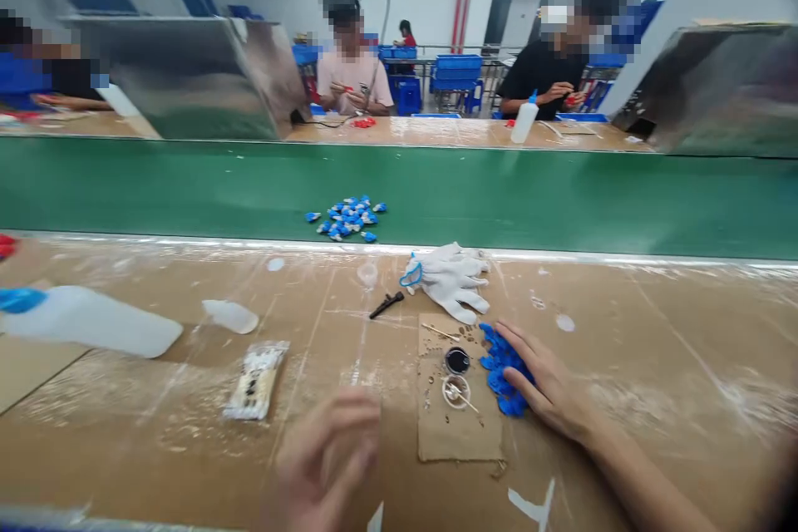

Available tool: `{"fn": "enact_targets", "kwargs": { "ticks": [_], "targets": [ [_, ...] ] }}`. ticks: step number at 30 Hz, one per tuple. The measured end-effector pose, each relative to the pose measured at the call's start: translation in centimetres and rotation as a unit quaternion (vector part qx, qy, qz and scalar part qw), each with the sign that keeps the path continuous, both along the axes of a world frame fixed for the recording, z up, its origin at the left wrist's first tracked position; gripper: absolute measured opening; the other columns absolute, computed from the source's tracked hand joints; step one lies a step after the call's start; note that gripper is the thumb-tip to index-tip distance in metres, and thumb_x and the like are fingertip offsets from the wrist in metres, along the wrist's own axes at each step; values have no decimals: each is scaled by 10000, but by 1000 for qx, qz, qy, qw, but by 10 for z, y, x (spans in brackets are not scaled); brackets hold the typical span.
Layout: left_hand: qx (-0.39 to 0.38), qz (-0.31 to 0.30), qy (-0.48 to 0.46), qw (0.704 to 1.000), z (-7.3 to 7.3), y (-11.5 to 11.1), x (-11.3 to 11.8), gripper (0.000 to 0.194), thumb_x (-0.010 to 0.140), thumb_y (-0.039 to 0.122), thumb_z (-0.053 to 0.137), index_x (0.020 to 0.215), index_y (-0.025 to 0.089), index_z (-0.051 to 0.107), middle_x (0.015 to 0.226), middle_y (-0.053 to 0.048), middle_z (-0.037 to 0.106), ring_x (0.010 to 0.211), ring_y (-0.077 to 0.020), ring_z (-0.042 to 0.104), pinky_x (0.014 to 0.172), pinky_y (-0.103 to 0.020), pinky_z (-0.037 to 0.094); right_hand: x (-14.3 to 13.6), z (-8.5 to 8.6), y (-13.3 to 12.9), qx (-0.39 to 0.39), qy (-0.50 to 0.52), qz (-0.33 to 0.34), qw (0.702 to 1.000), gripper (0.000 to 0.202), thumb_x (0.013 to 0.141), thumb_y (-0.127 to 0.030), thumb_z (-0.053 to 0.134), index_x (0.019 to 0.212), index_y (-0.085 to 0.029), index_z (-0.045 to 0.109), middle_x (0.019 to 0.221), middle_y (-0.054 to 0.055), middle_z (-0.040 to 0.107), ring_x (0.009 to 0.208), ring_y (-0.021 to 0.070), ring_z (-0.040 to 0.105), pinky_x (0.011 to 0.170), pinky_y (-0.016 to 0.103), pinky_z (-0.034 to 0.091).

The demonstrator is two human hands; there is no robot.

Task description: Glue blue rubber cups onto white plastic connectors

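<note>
Our right hand [549,386] lies flat with fingers spread on a pile of blue parts [502,374] near the middle of the bench [654,349], just beside a cardboard pad [458,424]. Our left hand [330,465] hovers blurred by the bench's near edge; we cannot tell its grip.

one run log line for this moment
right hand: on blue parts pile | left hand: blurred, holds nothing seen | beside: cardboard pad, white gloves

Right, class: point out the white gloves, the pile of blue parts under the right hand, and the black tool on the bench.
white gloves [450,280], head view, on the palm of the top glove.
pile of blue parts [499,366], head view, on its left side, clear of the hand.
black tool [386,304], head view, mid-shaft.
</note>
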State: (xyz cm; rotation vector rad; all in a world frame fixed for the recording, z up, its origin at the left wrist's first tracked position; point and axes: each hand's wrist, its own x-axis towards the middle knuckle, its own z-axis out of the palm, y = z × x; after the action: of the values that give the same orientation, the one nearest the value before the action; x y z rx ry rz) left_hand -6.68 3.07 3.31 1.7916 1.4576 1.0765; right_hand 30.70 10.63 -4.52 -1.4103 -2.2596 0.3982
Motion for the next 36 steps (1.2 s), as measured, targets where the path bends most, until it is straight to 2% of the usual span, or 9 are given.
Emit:
{"fn": "enact_targets", "kwargs": {
  "ticks": [6,9,12,15,20,23,27,32,36],
  "targets": [
    [16,146,245,958,47,198,-17,342,966,316,500,1210,162,683,1294,-124,669,1244,-261,624,1111,-420,496,13,-9,-1,95,54,-45,993,618,1037,-415,437,1632,-360,281,1649,63,426,1473,344,478,1138,569,499],
    [-32,155,299,941,41,285,-20,521,906,432,624,1360,178,622,1466,-179,552,1398,-366,503,1163,-526,427,28,-8,-5,133,66,-82,985,634,1020,-418,436,1633,-336,296,1644,70,429,1460,381,479,1119,610,494],
    [-102,138,347,922,24,335,-33,899,768,651,738,1530,247,486,1653,-228,346,1541,-539,224,1135,-759,309,36,7,8,168,50,-81,981,657,996,-433,469,1627,-334,315,1625,85,448,1416,408,512,1073,631,514],
    [-144,99,386,906,7,360,-55,1154,644,729,800,1614,289,354,1732,-237,159,1561,-594,43,1102,-855,191,19,40,59,173,32,-20,984,695,977,-448,541,1624,-339,310,1653,100,396,1462,411,455,1094,629,504],
    [-140,12,424,895,-18,380,-79,1209,599,743,815,1626,371,297,1764,-152,85,1588,-534,-3,1158,-813,105,-77,83,212,85,-86,171,978,816,897,-605,663,1593,-280,390,1698,166,297,1576,458,211,1206,714,296],
    [-131,-7,423,896,-33,385,-76,1076,717,784,702,1626,376,294,1759,-145,136,1593,-501,95,1187,-759,153,-146,72,293,3,-161,210,964,1100,714,-707,795,1619,-270,348,1730,193,192,1565,554,122,1162,776,271],
    [-100,-10,414,905,-48,394,-62,874,898,729,536,1637,347,266,1747,-162,184,1596,-427,185,1207,-698,200,-201,38,358,-41,-191,201,960,1255,660,-770,790,1659,-265,224,1742,222,88,1552,594,82,1133,816,251],
    [-59,-55,412,908,-50,426,-53,942,876,718,596,1646,311,236,1739,-167,210,1578,-414,243,1212,-657,241,-214,20,406,-39,-201,178,962,1245,718,-767,755,1672,-240,151,1736,243,81,1558,571,109,1175,752,248],
    [-19,-78,418,905,-48,445,-51,866,872,646,675,1580,243,383,1638,-179,410,1487,-389,396,1185,-621,333,-214,21,418,-8,-209,179,962,1116,765,-702,773,1639,-217,277,1664,209,350,1514,465,330,1201,628,330]
  ]
}}
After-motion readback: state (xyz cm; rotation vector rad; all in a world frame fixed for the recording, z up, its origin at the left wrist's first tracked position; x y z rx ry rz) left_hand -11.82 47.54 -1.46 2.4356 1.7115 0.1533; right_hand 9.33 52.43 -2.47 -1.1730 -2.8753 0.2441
